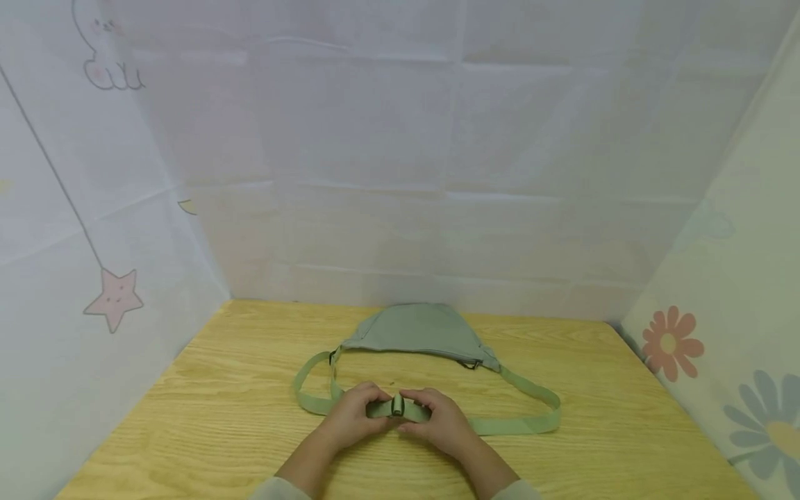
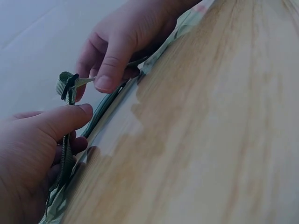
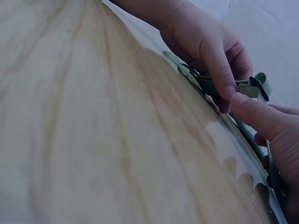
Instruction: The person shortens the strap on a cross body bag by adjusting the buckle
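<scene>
A grey-green sling bag (image 1: 419, 330) lies toward the back of the table, its light green webbing strap (image 1: 519, 425) looping forward on both sides. At the front of the loop sits a dark strap slider (image 1: 397, 405), with a small fold of webbing standing up through it. My left hand (image 1: 356, 414) pinches the strap just left of the slider, thumb nearest me. Just right of it, my right hand (image 1: 440, 420) pinches the strap between thumb and fingers. Both wrist views show the slider (image 2: 68, 85) raised between the two hands, with webbing running down from it.
A second dark adjuster (image 1: 332, 357) is on the strap near the bag's left end. A zip with a dark pull cord (image 1: 469, 364) runs along the bag's front edge. Printed cloth walls (image 1: 350, 173) close in the wooden table (image 1: 206, 417) at the back and sides.
</scene>
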{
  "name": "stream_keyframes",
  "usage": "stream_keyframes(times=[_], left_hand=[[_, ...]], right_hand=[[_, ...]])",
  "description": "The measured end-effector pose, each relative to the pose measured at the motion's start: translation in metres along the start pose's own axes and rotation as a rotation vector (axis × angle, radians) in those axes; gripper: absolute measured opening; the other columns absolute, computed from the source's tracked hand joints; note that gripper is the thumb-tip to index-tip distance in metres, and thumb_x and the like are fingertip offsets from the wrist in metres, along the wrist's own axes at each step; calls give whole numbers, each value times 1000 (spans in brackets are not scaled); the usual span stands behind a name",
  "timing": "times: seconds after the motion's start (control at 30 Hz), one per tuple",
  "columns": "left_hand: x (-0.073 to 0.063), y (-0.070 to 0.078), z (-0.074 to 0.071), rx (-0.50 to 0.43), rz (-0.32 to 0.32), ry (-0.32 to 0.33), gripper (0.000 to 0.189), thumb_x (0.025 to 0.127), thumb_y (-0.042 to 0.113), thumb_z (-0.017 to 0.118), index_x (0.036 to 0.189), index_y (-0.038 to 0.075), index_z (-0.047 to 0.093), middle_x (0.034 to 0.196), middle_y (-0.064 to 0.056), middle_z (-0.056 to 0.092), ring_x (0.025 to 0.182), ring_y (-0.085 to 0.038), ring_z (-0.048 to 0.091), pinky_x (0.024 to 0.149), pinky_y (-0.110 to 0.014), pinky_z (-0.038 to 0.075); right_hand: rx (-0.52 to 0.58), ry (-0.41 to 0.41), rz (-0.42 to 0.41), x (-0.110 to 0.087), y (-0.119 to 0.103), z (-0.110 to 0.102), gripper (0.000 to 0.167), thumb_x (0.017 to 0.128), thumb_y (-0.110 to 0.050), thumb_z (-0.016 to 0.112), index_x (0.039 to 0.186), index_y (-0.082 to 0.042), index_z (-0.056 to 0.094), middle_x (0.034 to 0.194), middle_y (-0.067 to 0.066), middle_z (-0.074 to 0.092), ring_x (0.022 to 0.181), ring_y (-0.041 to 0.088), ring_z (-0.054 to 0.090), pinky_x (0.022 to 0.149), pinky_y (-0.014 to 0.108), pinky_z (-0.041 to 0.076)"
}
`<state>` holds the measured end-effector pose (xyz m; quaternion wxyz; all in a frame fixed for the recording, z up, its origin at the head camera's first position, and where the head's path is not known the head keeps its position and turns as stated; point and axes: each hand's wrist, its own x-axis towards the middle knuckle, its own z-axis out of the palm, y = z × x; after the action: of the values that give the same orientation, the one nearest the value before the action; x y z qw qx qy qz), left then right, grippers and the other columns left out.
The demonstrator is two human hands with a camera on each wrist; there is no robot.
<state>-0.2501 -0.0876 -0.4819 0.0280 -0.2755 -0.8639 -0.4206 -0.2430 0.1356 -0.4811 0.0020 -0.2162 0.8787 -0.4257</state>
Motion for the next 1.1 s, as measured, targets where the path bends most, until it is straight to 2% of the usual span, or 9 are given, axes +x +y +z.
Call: stream_keyframes(times=[0.17, 0.33, 0.53, 0.7, 0.87, 1.0, 1.1], left_hand=[[0, 0, -1, -27, -10, 0, 25, 83, 18, 77, 106, 11, 71, 104, 3, 65, 98, -12, 62, 87, -24, 51], [0, 1, -2, -51, -30, 9, 25, 83, 21, 78, 105, 12, 72, 103, 4, 64, 96, -10, 61, 87, -23, 50], [1, 1, 0, -60, -41, 30, 24, 84, 24, 77, 104, 12, 72, 102, 6, 63, 96, -8, 59, 87, -24, 50], [1, 1, 0, -117, -57, 32, 29, 87, 23, 74, 113, 11, 69, 110, 1, 65, 96, -7, 57, 84, -21, 47], [1, 4, 0, -161, -73, 38, 41, 86, 25, 75, 123, 10, 64, 118, -3, 65, 103, -12, 58, 86, -22, 46], [2, 4, 0, -170, -86, 57, 45, 84, 29, 78, 123, 11, 65, 116, -2, 64, 101, -11, 56, 84, -21, 45], [2, 4, 1, -185, -79, 88, 41, 84, 27, 78, 119, 10, 67, 112, -4, 65, 95, -8, 54, 80, -20, 45]], right_hand=[[-98, 43, -45, -4, 6, -7, 56, 78, -38, 82, 127, -17, 66, 100, -7, 65, 82, 0, 50, 70, 22, 45], [-126, 59, -19, -9, 10, -15, 51, 79, -36, 81, 126, -19, 67, 99, -11, 64, 86, 3, 53, 75, 25, 48], [-147, 76, -4, -13, 13, -23, 49, 79, -44, 79, 121, -21, 70, 106, -9, 68, 95, 8, 60, 82, 28, 51], [-94, 120, 6, -15, 15, -28, 44, 78, -40, 80, 116, -19, 73, 101, -9, 68, 91, 5, 59, 79, 25, 50], [-29, 149, 43, -14, 16, -30, 43, 78, -37, 80, 115, -16, 73, 101, -8, 66, 92, 4, 57, 81, 23, 49], [-10, 149, 62, -13, 16, -31, 45, 78, -37, 81, 116, -16, 73, 102, -6, 66, 95, 8, 58, 83, 24, 48], [1, 140, 69, -12, 15, -31, 45, 78, -37, 81, 117, -15, 72, 103, -6, 65, 95, 9, 58, 82, 23, 48]])
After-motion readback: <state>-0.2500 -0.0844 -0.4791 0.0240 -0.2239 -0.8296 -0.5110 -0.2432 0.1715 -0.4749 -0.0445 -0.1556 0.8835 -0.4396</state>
